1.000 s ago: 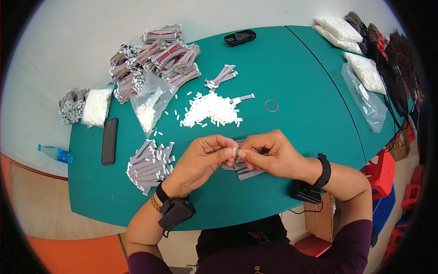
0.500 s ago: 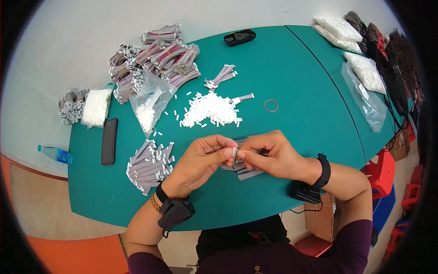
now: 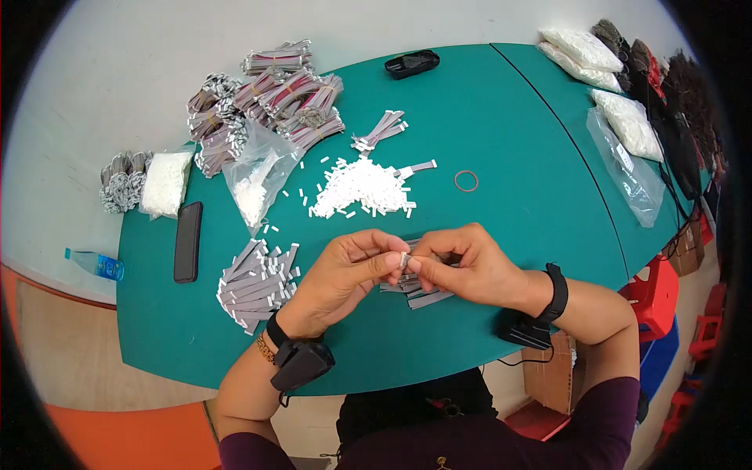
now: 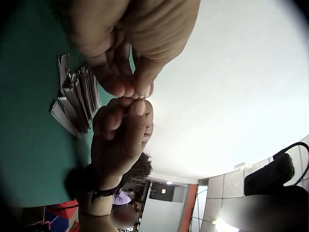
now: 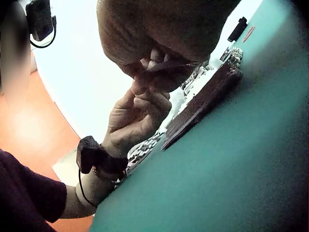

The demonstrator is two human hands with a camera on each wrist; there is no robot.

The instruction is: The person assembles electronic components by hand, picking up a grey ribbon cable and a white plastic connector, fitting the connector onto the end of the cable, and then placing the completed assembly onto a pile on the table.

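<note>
A small white connector (image 3: 404, 259) is pinched between the thumb and fingertips of the left hand (image 3: 350, 274). Meeting it from the other side, the right hand (image 3: 468, 265) pinches a grey ribbon cable at the connector; in the right wrist view part of that cable (image 5: 166, 65) runs under the palm. Fingertips of both hands nearly touch. Beneath and behind the right hand lies a stack of grey ribbon cables (image 3: 413, 291), partly hidden, seen also in the left wrist view (image 4: 87, 94).
Beyond the hands is a heap of white connectors (image 3: 364, 188). Left of them lie cables with white ends (image 3: 258, 286), a phone (image 3: 188, 243) and an opened bag (image 3: 258, 176). Bundled cables (image 3: 290, 94) stand behind. A rubber band (image 3: 466, 181) and a black case (image 3: 412, 64) lie farther back.
</note>
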